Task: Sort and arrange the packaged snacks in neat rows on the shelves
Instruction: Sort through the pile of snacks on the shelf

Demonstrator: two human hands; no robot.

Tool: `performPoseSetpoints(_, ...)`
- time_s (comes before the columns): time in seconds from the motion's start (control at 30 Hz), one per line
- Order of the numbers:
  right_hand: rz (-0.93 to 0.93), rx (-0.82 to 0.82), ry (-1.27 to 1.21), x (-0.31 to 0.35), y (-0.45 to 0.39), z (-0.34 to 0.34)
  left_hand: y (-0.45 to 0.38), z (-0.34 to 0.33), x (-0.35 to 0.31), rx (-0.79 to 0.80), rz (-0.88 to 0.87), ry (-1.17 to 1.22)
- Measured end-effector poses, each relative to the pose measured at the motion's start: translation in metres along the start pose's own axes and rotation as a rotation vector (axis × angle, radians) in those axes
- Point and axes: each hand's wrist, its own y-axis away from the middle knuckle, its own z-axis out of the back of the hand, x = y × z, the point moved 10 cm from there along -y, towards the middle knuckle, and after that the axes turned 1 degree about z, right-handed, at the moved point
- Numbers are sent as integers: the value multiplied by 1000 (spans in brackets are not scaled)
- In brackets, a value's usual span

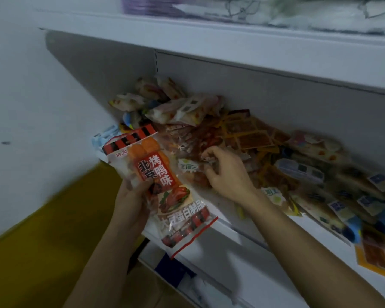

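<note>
Held packet: a long red-and-white snack packet point(159, 187) with an orange label is out in front of the shelf edge point(236, 230), above the gap beside the heap.
Long axis: it runs from upper left to lower right, the top end towards the wall and the bottom end over the shelf edge.
Left hand point(131, 196): grasps that packet about its middle, thumb across the printed face, fingers curled behind it.
Right hand point(226, 172): lies on the heap just right of the held packet, fingers bent and pinching a small clear-wrapped snack point(206, 157); what is inside it is too blurred to tell.
Heap: mixed snack packets point(242, 138) lie jumbled across the shelf, pale ones at the back left, red and yellow ones beside the right hand, blue-marked ones further right.
Key relation: the right hand is the nearer 1 to the heap; the held packet lies to its left, off the shelf.
Judgement: sorting looks barely begun, since no row shows yet.
Next move calls for: a bare strip of shelf to lay the long packet in, square to the edge.
Risk: loose packets near the edge could slide off.
</note>
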Motion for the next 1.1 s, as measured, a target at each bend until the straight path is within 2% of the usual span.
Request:
performPoseSetpoints(0.1,60,58,248,9,-51,-22,-21,14,-12,44,45,4)
performPoseSetpoints(0.2,21,226,527,-1,-96,-42,-37,15,-19,126,66,-63)
performPoseSetpoints(0.33,-5,307,476,-3,-125,-53,-58,17,-23,190,100,-61)
performPoseSetpoints(0.43,95,141,447,17,-138,-43,-75,24,-29,187,130,-37)
performPoseSetpoints(0.57,12,-119,550,14,-131,-38,-90,36,-35,164,144,-42)
performPoseSetpoints(0.63,142,-189,588,25,-125,-45,-101,44,-36,137,145,-52)
performPoseSetpoints(0.7,321,-124,597,40,-128,-59,-111,44,-35,155,166,-35)
performPoseSetpoints(0.77,396,-24,625,50,-139,-75,-119,41,-34,190,190,-31)
performPoseSetpoints(0.83,375,8,562,53,-150,-84,-125,41,-37,188,180,-38)
performPoseSetpoints(0.87,331,-40,475,51,-155,-80,-128,43,-38,183,170,-42)
performPoseSetpoints(0.93,235,-238,398,41,-161,-58,-129,41,-43,185,171,-45)
performPoseSetpoints(0.97,191,-316,451,33,-162,-49,-132,42,-44,189,174,-45)
performPoseSetpoints(1.03,165,-291,553,16,-168,-49,-137,42,-45,197,183,-44)
performPoseSetpoints(1.1,216,-137,565,7,-173,-64,-139,38,-48,205,176,-60)
